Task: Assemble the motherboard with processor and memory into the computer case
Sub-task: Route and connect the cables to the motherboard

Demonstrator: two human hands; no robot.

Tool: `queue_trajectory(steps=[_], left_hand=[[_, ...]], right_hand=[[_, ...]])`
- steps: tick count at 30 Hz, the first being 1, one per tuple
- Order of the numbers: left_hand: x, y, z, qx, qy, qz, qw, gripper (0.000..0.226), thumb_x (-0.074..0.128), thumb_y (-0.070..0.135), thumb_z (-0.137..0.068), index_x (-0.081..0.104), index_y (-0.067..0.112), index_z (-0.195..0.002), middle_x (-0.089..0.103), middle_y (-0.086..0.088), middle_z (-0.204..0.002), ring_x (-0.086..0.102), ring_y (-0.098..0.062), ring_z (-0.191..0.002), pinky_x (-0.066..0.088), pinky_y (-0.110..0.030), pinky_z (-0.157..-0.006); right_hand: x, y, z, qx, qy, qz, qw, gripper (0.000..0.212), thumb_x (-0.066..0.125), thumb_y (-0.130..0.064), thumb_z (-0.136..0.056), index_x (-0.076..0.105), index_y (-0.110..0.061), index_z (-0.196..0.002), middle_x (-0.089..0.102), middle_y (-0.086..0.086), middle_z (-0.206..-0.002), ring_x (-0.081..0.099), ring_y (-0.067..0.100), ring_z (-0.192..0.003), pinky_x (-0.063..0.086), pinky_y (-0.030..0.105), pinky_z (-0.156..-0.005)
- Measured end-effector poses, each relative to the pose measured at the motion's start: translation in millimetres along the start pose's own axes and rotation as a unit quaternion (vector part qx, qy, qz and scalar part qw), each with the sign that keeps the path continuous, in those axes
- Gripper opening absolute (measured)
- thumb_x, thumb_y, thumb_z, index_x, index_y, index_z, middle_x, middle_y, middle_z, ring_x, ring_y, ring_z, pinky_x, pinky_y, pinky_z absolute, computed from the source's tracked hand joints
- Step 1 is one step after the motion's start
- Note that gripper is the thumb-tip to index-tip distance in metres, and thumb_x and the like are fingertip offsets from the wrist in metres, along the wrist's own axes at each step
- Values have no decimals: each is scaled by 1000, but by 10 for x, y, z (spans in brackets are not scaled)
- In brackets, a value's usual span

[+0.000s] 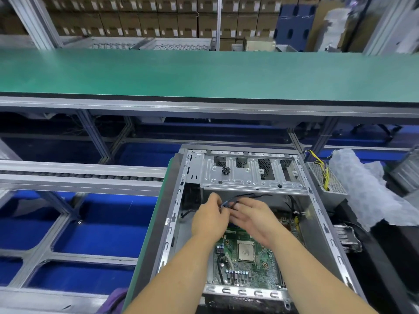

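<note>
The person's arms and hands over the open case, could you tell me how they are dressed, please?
Both forearms are bare as far as the frame shows; no sleeve edge is visible. The left hand and right hand wear no gloves, and no ring, watch or wrist strap shows.
</note>
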State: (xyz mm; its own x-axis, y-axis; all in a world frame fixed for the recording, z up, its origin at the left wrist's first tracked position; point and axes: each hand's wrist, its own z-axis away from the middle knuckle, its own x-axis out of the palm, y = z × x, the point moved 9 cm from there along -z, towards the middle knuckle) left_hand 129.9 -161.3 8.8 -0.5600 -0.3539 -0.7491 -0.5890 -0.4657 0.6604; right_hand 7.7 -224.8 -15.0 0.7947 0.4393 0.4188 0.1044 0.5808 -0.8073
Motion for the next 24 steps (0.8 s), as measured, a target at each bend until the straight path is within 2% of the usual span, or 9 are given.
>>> queue_trajectory(steps=[2,5,10,12,14,17,20,22,24], left_hand=[[-28,-26,-10,-2,3,5,1000,5,53,28,-92,48,27,-93,61,4,-71,57,-16,-64,37,-30,-52],[5,-14,-4,14,-12,29,999,9,57,28,-92,52,30,-84,60,8,-70,55,-12,-64,37,-28,-53],[199,94,15,84,-86,52,991,23,63,16,-84,54,30,-68,58,7,-85,57,-16,-84,48,-33,-73],[255,136,41,111,-118,72,984,11,68,17,-81,65,24,-73,63,5,-93,60,-13,-91,50,-33,-83],[273,172,68,123,-132,93,979,6,71,21,-78,66,22,-76,63,7,-95,59,-9,-92,49,-30,-85],[279,139,89,86,-129,117,981,19,69,23,-76,50,28,-80,55,8,-88,52,-11,-78,46,-32,-74],[259,39,59,49,-109,78,990,27,68,24,-82,42,28,-90,54,9,-83,48,-10,-71,37,-28,-60],[228,-19,22,39,-96,50,993,19,67,26,-89,52,27,-99,59,9,-84,54,-12,-76,40,-27,-63],[170,-83,-21,25,-71,12,997,12,63,27,-95,65,21,-105,66,4,-93,58,-14,-85,45,-27,-70]], right_hand=[[89,71,26,27,-37,45,998,33,47,1,-104,50,5,-136,65,22,-127,68,35,-112,58,43,-91],[44,74,63,24,-14,224,974,29,48,-11,-106,59,-5,-132,67,13,-123,73,29,-94,59,37,-77],[62,45,99,15,-39,174,984,23,59,-20,-101,71,0,-106,70,16,-96,70,25,-89,58,45,-84],[1,7,105,4,-14,176,984,26,63,-25,-100,71,0,-96,66,13,-87,68,23,-80,60,39,-77],[-49,2,110,9,6,167,986,25,63,-24,-99,70,0,-98,63,14,-86,64,25,-77,58,35,-71],[-119,-15,100,16,38,139,989,23,58,-19,-101,69,1,-102,69,20,-93,64,28,-72,54,36,-63],[-155,-18,84,19,63,131,989,22,53,-19,-105,65,-2,-100,70,23,-98,72,28,-70,53,34,-55],[-178,-17,58,17,75,149,986,24,49,-22,-106,62,-4,-100,72,23,-99,75,29,-73,53,34,-53],[-231,-37,41,11,101,209,972,28,45,-27,-108,61,-6,-99,77,13,-89,73,26,-69,51,31,-50]])
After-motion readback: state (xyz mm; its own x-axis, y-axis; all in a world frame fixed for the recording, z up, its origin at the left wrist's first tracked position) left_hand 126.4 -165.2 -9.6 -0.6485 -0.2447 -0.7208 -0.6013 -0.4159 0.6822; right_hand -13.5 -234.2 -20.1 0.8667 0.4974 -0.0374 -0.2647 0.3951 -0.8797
